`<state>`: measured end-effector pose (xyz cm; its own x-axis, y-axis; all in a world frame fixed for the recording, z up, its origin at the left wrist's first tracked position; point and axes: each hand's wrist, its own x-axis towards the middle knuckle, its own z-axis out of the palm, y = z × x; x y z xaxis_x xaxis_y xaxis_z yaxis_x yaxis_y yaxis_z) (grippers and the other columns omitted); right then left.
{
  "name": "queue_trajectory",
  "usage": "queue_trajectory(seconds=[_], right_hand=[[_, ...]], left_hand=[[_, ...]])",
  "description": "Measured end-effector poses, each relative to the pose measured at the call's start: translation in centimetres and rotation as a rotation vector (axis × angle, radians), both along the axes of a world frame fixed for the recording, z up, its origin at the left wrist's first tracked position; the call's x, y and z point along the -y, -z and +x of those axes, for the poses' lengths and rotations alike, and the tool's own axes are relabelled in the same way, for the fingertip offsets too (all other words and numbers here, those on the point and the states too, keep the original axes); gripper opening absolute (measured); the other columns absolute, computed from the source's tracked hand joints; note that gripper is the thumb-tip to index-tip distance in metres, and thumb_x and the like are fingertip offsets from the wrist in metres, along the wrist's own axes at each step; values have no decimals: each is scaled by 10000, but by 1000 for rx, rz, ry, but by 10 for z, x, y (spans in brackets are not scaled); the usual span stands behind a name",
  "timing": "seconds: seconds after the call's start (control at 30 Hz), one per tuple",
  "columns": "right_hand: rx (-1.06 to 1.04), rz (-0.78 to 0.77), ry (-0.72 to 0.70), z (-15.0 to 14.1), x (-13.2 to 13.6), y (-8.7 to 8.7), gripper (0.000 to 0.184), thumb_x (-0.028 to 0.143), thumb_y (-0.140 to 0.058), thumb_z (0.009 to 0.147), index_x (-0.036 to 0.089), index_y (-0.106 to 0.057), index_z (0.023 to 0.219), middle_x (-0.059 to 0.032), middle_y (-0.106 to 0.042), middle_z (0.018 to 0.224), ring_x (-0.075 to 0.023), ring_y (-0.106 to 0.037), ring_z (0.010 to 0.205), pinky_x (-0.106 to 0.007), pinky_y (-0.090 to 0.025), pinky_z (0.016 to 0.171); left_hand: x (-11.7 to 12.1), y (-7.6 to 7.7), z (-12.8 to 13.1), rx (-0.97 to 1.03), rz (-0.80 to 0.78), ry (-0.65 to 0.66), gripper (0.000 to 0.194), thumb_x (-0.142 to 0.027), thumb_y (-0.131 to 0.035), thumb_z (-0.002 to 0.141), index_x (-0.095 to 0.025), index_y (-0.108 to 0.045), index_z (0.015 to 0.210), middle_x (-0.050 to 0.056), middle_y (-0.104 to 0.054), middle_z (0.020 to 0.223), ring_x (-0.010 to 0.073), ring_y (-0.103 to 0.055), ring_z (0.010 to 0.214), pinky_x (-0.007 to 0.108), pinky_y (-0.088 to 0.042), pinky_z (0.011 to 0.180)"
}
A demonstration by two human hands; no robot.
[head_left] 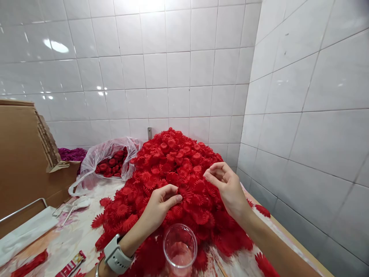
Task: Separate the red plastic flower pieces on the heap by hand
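Observation:
A large heap of red artificial flower heads (173, 165) with fringed petals is piled up in front of me. My left hand (163, 200) is at the near side of the heap, thumb and forefinger curved with a small gap between their tips, and I see nothing held there. Over the heap's right side, my right hand (225, 181) has its thumb and fingertips pressed together in a pinch. Whatever they may hold is too small to make out. Just below and between my hands stands a clear plastic cup (180, 246) with some pale, pinkish content at the bottom.
At the left, a cardboard box (23, 154) stands near a clear plastic bag (89, 169) of darker red flowers. Purple flowers (72, 154) show behind. A wrapper (70, 265) and white paper (27, 234) lie on the stained table cover (54, 246). Tiled walls (288, 146) close off the back and right.

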<state>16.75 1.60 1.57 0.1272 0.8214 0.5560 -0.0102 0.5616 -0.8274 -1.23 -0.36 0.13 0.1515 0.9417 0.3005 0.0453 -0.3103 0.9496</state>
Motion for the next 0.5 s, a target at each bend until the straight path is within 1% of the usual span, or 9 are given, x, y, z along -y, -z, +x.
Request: queue_trajectory(seconds=[0.07, 0.13, 0.2, 0.27, 0.33, 0.4, 0.47, 0.5], right_hand=[[109, 30, -85, 1, 3, -1, 172, 298, -619, 730, 214, -490, 806, 3, -582, 758, -143, -577, 737, -284, -476, 715], [283, 109, -152, -3, 10, 1, 186, 279, -627, 732, 221, -513, 867, -15, -616, 848, -164, -596, 817, -310, -483, 771], [456, 233, -135, -8, 15, 4, 247, 234, -639, 722, 229, -527, 942, -33, -631, 943, -183, -597, 888, -332, -481, 818], [565, 377, -59, -12, 17, 8, 282, 188, -614, 736, 226, -529, 1002, -49, -635, 984, -195, -597, 918, -343, -484, 830], [610, 502, 10, -13, 15, 11, 269, 156, -562, 766, 219, -531, 1026, -63, -639, 974, -202, -598, 921, -350, -491, 823], [624, 582, 40, -14, 13, 14, 241, 130, -512, 792, 220, -538, 1014, -65, -645, 944, -200, -599, 915, -350, -497, 813], [615, 603, 36, -14, 12, 16, 205, 113, -474, 812, 223, -550, 969, -60, -648, 901, -186, -608, 877, -335, -507, 784], [600, 587, 24, -15, 12, 17, 184, 113, -470, 816, 222, -553, 938, -57, -648, 883, -178, -615, 848, -321, -513, 760]], left_hand=[[-1, 0, -1, 56, -13, 2, 181, -304, -690, 620, -160, -593, 671, -25, -574, 654, 123, -524, 648, 227, -438, 650], [-2, -1, -1, 112, -33, 11, 209, -324, -699, 615, -164, -612, 717, -17, -603, 702, 132, -550, 683, 248, -462, 696], [-2, -2, -1, 144, -52, 24, 234, -351, -694, 626, -166, -626, 753, -9, -624, 726, 140, -572, 698, 265, -478, 717], [-1, -3, 0, 151, -66, 45, 243, -378, -668, 656, -159, -635, 758, 0, -637, 708, 150, -589, 690, 281, -490, 715], [0, -5, 0, 141, -65, 57, 255, -395, -641, 683, -149, -643, 753, 12, -647, 694, 163, -602, 683, 293, -500, 703], [0, -5, 0, 127, -52, 61, 265, -400, -628, 695, -142, -651, 755, 23, -658, 707, 173, -611, 692, 294, -506, 693], [0, -4, 0, 112, -48, 64, 274, -402, -618, 704, -137, -659, 757, 29, -666, 714, 175, -616, 700, 289, -509, 690], [-1, -3, 0, 111, -49, 65, 284, -411, -608, 711, -135, -661, 748, 29, -666, 698, 173, -618, 691, 285, -510, 685]])
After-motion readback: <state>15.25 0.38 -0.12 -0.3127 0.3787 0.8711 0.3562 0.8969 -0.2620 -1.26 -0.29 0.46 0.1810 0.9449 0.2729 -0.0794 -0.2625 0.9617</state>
